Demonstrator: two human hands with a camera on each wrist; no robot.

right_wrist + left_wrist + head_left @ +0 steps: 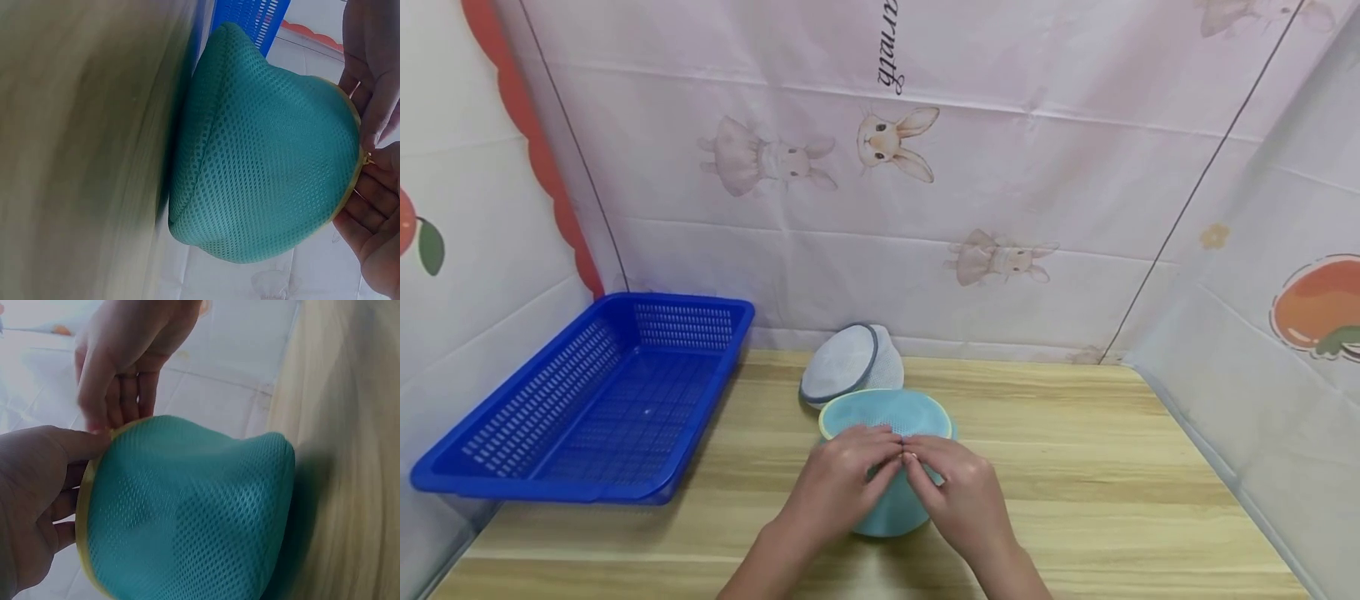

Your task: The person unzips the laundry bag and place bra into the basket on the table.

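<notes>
A teal mesh laundry bag (891,512) with a yellow-edged round top stands on the table in front of me. My left hand (846,475) pinches its near rim between thumb and fingers. Right beside it, my right hand (958,487) pinches the same rim, the fingertips of both hands meeting. In the right wrist view a small gold zipper pull (367,160) shows at the yellow trim, between the two hands' fingertips. The left wrist view shows the mesh side of the bag (187,506) bulging out below the trim.
Behind the teal bag lies a white mesh bag (838,367) with grey trim, close to the back wall. A large blue plastic basket (700,433) stands at the left of the wooden table (1075,467). Printed sheets (1000,167) cover the walls on three sides.
</notes>
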